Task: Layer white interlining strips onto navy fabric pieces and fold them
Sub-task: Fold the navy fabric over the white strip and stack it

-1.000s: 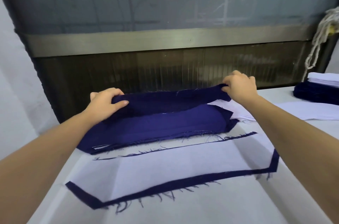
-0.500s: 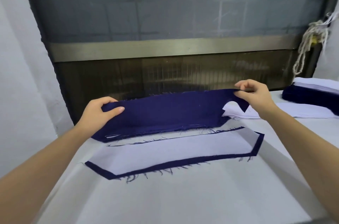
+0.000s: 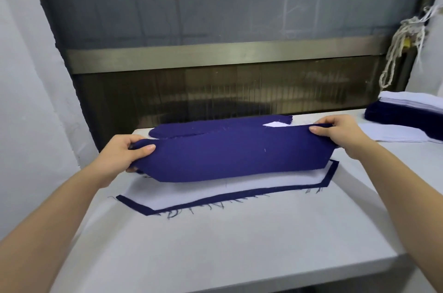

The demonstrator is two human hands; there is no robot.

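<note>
Table point(image 3: 215, 256) edge nearest, pale and flat. At six o'clock on it lies the flat navy piece point(image 3: 130, 202), a white interlining strip point(image 3: 251, 187) laid on top, navy showing round it as a frayed border. Just past that, both hands are on the held navy piece point(image 3: 235, 158), lifted and draped over the flat one's far side. Left hand point(image 3: 119, 158) at nine o'clock grips one end, thumb on top, fingers curled under. Right hand point(image 3: 345, 134) at three o'clock clutches the other end. Beyond, at twelve, the far navy piece point(image 3: 203, 127) lies flat. Out at two o'clock sit loose white strips point(image 3: 393, 135) and a navy-and-white stack point(image 3: 402, 114), with a rope bundle point(image 3: 398, 41) hanging above.
</note>
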